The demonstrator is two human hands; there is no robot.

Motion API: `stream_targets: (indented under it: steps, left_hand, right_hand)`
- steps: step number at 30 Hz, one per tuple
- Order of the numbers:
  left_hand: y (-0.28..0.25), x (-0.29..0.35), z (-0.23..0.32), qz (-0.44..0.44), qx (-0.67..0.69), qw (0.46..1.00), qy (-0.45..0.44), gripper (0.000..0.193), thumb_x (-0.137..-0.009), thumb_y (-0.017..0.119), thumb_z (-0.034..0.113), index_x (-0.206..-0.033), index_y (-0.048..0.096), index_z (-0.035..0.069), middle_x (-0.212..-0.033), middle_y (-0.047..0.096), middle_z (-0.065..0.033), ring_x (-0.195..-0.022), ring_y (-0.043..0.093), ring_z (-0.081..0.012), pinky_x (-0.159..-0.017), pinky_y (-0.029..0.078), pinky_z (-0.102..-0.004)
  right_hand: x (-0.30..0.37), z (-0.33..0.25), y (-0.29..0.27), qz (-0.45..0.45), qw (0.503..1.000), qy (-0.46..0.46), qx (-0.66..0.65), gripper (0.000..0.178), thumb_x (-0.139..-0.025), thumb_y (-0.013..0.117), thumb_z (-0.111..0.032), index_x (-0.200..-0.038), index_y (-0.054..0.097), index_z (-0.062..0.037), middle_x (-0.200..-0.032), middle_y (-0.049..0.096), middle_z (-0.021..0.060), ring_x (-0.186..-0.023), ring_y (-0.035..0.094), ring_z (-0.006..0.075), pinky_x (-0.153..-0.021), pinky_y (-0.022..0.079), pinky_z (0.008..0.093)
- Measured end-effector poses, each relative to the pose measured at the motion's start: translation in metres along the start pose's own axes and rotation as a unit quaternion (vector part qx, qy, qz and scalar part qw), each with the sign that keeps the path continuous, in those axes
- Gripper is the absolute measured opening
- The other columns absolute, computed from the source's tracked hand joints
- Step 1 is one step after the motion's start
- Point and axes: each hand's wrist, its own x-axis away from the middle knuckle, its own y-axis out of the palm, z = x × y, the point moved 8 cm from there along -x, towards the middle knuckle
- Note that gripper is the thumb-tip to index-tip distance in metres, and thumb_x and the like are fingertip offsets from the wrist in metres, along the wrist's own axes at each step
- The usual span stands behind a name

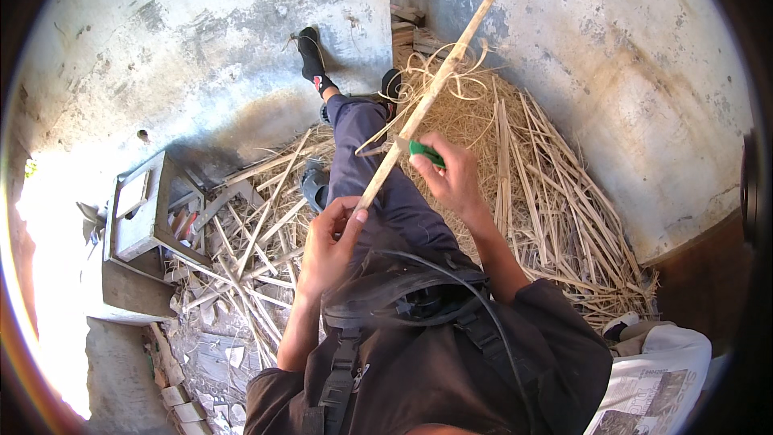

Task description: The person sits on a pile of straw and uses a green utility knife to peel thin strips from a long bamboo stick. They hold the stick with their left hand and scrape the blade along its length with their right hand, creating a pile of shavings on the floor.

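A long pale bamboo strip slants up and away to the right over my legs. My left hand grips its near end between thumb and fingers. Closed around the green handle of a knife, my right hand sits at the right of the strip. The knife's short blade lies against the strip about a third of the way up. Thin curled shavings hang around the strip's upper part, and a sliver sticks out to the left near the blade.
Loose bamboo strips and a heap of fine shavings lie to the right. More strips litter the floor at left, beside a wooden box-like stand. Worn walls close in ahead. A white printed sack is at lower right.
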Motion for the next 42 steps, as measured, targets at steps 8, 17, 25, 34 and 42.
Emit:
stream_targets:
  steps: [8, 17, 25, 34, 42]
  left_hand:
    - [0.004, -0.010, 0.028, 0.004, -0.007, 0.999, 0.046, 0.022, -0.108, 0.064, 0.015, -0.122, 0.068, -0.001, -0.084, 0.064, 0.0043, -0.071, 0.048, -0.0007, -0.061, 0.038, -0.0219]
    - [0.010, -0.010, 0.039, 0.026, -0.030, 0.996, 0.084, 0.029, -0.110, 0.063, 0.025, -0.129, 0.070, 0.003, -0.078, 0.055, 0.0071, -0.065, 0.045, -0.0016, -0.057, 0.039, -0.0218]
    - [0.008, -0.001, 0.049, 0.046, -0.065, 0.990, 0.120, 0.030, -0.110, 0.063, 0.025, -0.128, 0.070, 0.002, -0.077, 0.057, 0.0046, -0.064, 0.046, -0.0026, -0.056, 0.039, -0.0229]
    - [0.006, 0.005, 0.058, 0.066, -0.059, 0.987, 0.133, 0.024, -0.105, 0.066, 0.014, -0.123, 0.069, -0.002, -0.073, 0.059, -0.0028, -0.064, 0.043, -0.0061, -0.056, 0.035, -0.0269]
    - [0.008, 0.026, 0.044, 0.047, -0.104, 0.985, 0.129, 0.023, -0.106, 0.065, 0.015, -0.123, 0.068, -0.001, -0.076, 0.061, -0.0024, -0.061, 0.044, -0.0053, -0.054, 0.037, -0.0270]
  right_hand:
    - [-0.006, -0.042, -0.011, 0.013, 0.997, -0.076, 0.017, 0.034, -0.097, 0.075, -0.041, -0.101, 0.073, -0.0066, -0.082, 0.075, 0.0073, -0.069, 0.075, 0.0239, -0.059, 0.055, 0.0351]
    - [-0.019, -0.052, -0.026, 0.060, 0.989, -0.118, 0.065, 0.031, -0.093, 0.080, -0.037, -0.101, 0.075, -0.0077, -0.086, 0.077, 0.0070, -0.071, 0.077, 0.0241, -0.060, 0.056, 0.0345]
    - [-0.022, -0.065, -0.033, 0.084, 0.982, -0.156, 0.063, 0.030, -0.093, 0.080, -0.033, -0.097, 0.073, -0.0042, -0.079, 0.073, 0.0097, -0.065, 0.072, 0.0242, -0.057, 0.053, 0.0342]
    - [-0.030, -0.061, -0.039, 0.109, 0.980, -0.158, 0.055, 0.031, -0.096, 0.078, -0.036, -0.099, 0.076, -0.0050, -0.075, 0.073, 0.0059, -0.063, 0.070, 0.0192, -0.055, 0.051, 0.0308]
    - [-0.057, -0.006, -0.096, 0.211, 0.974, -0.072, 0.049, 0.031, -0.096, 0.079, -0.041, -0.106, 0.081, -0.0113, -0.068, 0.070, 0.0011, -0.056, 0.060, 0.0077, -0.051, 0.040, 0.0253]
